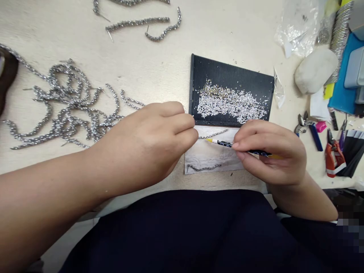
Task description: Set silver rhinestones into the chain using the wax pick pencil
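My left hand [167,140] is closed, fingertips pinched at one end of a thin strand of rhinestones [214,134]; its fingertips are partly hidden by the hand itself. The strand's free end points right over a white sheet [204,153]. My right hand [270,151] grips a dark patterned pencil [224,143] with a yellow tip, which is close to the strand. On the sheet's lower part lies another short strand [204,168]. Just beyond both hands is a black ribbed tray [227,68] strewn with loose rhinestones [227,102].
A tangled heap of rhinestone strands [71,102] lies left, with several more strands [138,23] at the far side. To the right are a white stone [316,71], clear plastic bags [298,26], red-handled pliers [334,157] and blue-handled cutters [315,136].
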Tool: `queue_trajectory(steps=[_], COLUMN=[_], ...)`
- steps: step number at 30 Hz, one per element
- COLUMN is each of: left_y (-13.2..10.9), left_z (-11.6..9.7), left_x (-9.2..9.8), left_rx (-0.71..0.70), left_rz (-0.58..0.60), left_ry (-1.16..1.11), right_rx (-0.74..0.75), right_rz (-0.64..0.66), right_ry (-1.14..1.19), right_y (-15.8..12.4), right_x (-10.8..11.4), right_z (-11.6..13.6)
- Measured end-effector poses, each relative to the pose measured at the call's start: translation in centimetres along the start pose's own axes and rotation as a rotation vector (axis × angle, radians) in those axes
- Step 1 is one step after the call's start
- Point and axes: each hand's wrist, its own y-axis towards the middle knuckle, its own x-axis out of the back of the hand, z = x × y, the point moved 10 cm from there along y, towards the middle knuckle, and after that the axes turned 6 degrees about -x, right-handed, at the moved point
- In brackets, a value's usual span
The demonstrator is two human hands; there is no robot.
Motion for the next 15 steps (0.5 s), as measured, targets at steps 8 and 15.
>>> queue_trajectory(steps=[8, 15], left_y=[-0.16, -0.13], left_z=[-0.36, -0.39], left_x=[0.44, 0.73], left_rx=[-0.036, -0.042], left_rz=[-0.047, -0.06], left_ry=[0.039, 0.053], right_rx=[-0.029, -0.05], right_rz=[0.007, 0.008], right_ry=[0.003, 0.003], right_y=[-0.29, -0.32], right_x=[-0.08, -0.07], right_z=[-0.11, -0.15])
